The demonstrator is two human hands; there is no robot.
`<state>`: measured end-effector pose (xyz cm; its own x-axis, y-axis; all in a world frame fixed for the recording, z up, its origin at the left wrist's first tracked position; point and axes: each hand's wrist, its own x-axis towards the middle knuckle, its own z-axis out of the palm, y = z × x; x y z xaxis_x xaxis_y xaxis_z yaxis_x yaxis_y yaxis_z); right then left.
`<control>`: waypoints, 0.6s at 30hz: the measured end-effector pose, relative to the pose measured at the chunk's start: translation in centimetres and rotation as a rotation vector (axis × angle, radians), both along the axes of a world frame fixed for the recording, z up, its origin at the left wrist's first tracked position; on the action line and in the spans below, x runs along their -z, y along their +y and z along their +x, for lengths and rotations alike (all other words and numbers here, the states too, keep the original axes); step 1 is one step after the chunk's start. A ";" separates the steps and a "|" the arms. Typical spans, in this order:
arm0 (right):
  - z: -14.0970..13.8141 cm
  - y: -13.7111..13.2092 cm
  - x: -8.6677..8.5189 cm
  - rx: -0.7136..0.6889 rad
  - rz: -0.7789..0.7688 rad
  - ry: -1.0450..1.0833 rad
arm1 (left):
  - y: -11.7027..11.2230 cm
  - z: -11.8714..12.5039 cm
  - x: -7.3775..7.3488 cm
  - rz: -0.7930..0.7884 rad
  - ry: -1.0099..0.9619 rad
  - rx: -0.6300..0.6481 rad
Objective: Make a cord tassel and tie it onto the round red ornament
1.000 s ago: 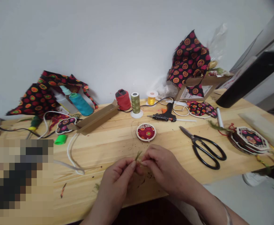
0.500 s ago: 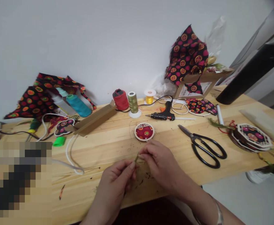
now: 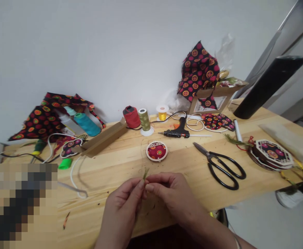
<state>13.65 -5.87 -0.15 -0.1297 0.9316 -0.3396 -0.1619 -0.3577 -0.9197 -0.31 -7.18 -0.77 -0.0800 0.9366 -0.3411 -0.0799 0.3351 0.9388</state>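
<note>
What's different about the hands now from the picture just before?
The right hand moved back from the round ornament, closer to the left hand. The left hand still pinches the green threads. The ornament and scissors stayed put.

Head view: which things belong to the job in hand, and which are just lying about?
Job in hand:
green thread tuft, pinched by the left hand, right hand beside it
perhaps the round framed ornament, just beyond the hands

Seemingly just lying about:
black-handled scissors
glue gun
red spool
teal spool
bright green cap
</note>
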 end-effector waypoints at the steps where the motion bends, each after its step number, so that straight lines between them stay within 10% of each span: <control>1: -0.2 0.1 0.1 0.019 -0.019 0.008 | 0.0 -0.1 -0.1 0.011 0.027 0.006; 18: -1.1 0.7 0.8 -0.038 0.050 0.118 | -0.4 0.3 -1.1 0.053 0.119 -0.050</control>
